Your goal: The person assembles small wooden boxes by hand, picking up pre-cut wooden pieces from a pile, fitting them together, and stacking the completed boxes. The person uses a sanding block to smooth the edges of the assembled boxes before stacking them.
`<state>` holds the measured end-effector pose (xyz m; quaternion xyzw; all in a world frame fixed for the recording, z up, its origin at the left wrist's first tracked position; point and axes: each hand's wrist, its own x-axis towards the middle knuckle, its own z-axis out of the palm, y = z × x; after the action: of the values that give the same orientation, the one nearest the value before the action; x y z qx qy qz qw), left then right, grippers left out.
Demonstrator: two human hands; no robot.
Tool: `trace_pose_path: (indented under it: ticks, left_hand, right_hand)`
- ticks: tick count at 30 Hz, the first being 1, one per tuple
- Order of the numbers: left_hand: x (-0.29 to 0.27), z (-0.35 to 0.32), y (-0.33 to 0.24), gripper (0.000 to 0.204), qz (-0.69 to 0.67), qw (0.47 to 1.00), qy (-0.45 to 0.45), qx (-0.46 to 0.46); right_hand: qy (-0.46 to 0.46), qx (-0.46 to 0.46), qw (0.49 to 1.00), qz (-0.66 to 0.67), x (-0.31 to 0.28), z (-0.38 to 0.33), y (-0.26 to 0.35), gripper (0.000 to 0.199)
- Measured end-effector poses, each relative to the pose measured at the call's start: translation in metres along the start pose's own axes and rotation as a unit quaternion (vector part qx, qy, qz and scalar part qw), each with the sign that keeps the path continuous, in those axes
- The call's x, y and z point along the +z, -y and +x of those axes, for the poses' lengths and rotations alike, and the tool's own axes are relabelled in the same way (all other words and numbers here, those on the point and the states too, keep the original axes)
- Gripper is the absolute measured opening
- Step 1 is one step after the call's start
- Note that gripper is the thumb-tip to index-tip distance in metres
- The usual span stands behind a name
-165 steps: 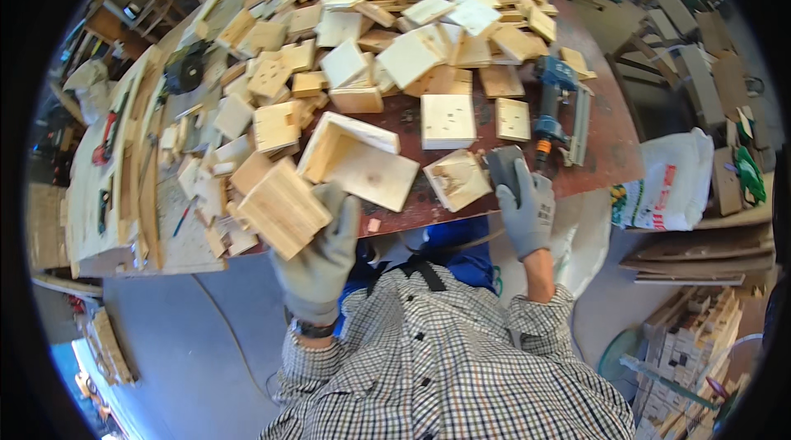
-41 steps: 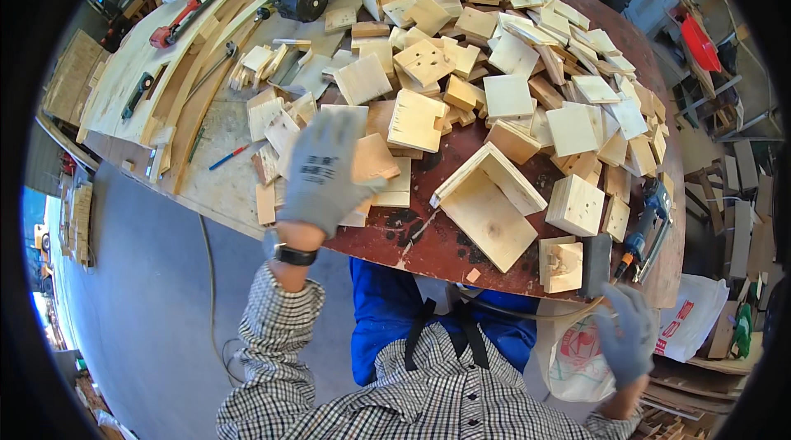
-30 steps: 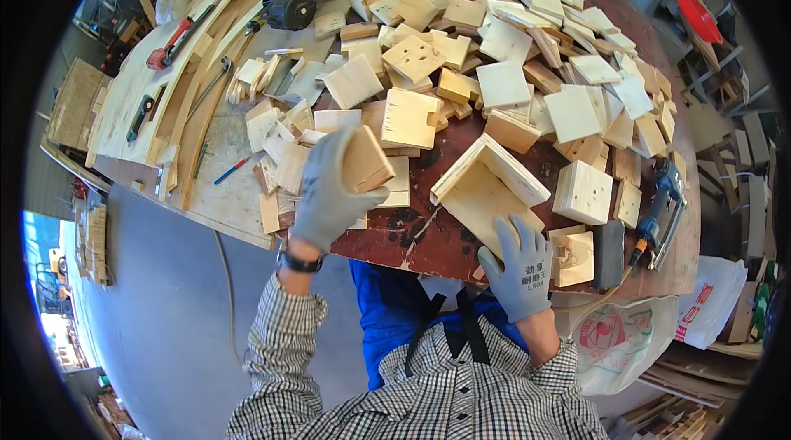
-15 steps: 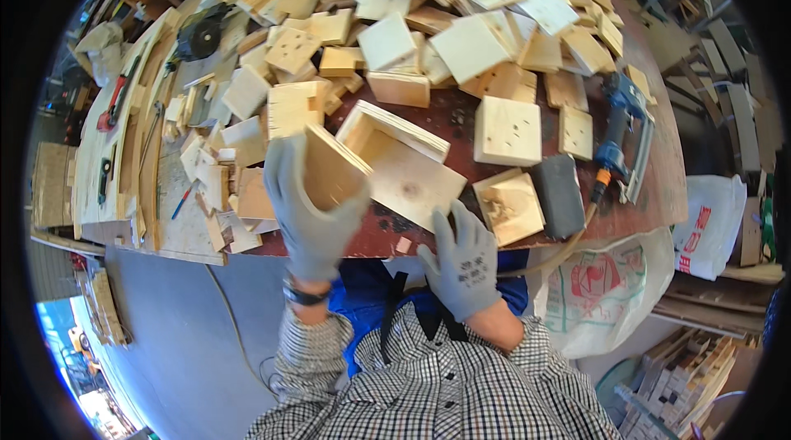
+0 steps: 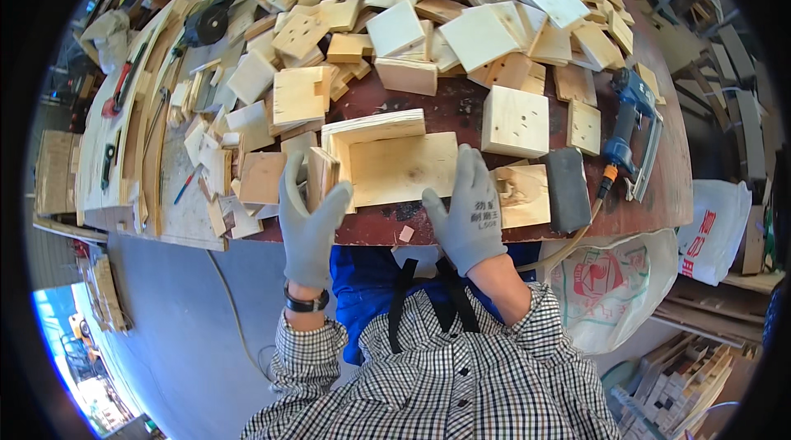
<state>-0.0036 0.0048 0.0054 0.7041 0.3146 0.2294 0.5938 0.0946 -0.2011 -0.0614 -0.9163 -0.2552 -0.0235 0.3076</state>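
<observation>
Both of my hands wear grey gloves. My left hand (image 5: 311,222) grips a small plywood panel (image 5: 321,176) and holds it upright against the left side of a partly built plywood box (image 5: 395,161) at the table's near edge. My right hand (image 5: 468,213) presses on the right end of the box's flat base panel. The box has one raised wall along its far side and lies on the dark red table (image 5: 461,106).
Several loose plywood squares (image 5: 461,20) are heaped across the far table. A blue power tool (image 5: 630,131) and a dark sanding block (image 5: 566,189) lie to the right. Wood strips and hand tools (image 5: 124,90) cover the left bench. White sacks (image 5: 626,283) hang below the right edge.
My left hand picked a small panel from the pile at left and brought it to the box's left side. My right hand rose from below and settled on the box.
</observation>
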Motion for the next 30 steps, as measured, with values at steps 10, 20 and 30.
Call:
trace_pose_path:
  ticks: [10, 20, 30]
  left_hand:
    - [-0.037, -0.008, -0.008, 0.103, 0.151, 0.926, 0.113, 0.328]
    - [-0.044, -0.041, 0.017, 0.096, 0.056, 0.935, 0.084, 0.341]
    - [-0.039, -0.003, 0.013, 0.093, -0.153, 0.982, 0.104, -0.031]
  right_hand:
    - [-0.01, 0.129, 0.957, 0.259, -0.007, 0.002, 0.009, 0.088]
    - [-0.194, -0.005, 0.933, 0.305, -0.032, 0.031, 0.022, 0.062]
    - [0.087, 0.08, 0.991, -0.066, -0.013, 0.041, 0.029, 0.071]
